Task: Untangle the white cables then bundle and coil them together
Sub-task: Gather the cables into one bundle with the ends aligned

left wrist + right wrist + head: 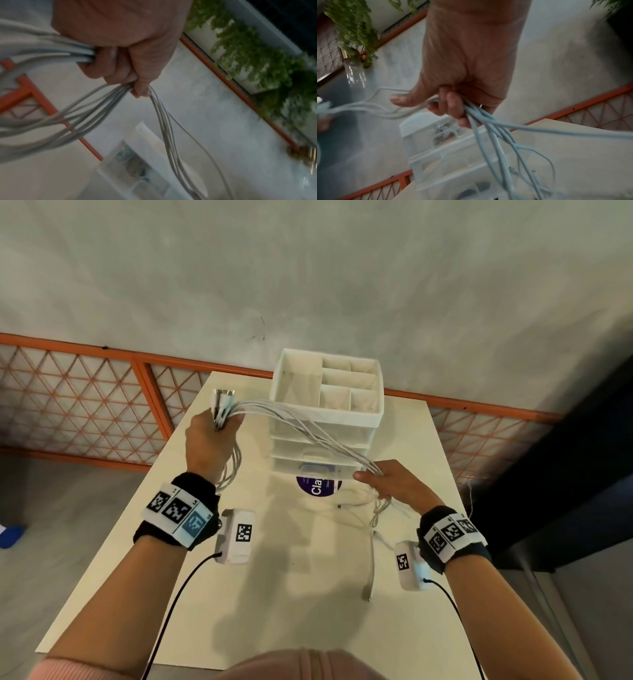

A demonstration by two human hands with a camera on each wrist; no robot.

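Observation:
Several white cables point(308, 429) stretch in a bundle between my two hands above the table. My left hand point(209, 440) grips one end of the bundle in a fist, raised at the left, with plug ends point(222, 397) sticking up out of it. In the left wrist view the cables point(96, 106) loop out of the fist point(120, 65). My right hand point(390, 481) holds the cables lower at the right, fingers curled round them point(453, 108). Loose cable tails point(373, 529) hang from it onto the table, one plug point(368, 590) lying near the front.
A white drawer organiser point(329, 412) with open top compartments stands on the cream table point(274, 594) behind the cables. A round purple label point(318, 486) lies at its foot. An orange lattice railing point(102, 395) runs behind the table. Green plants point(257, 60) show in the wrist views.

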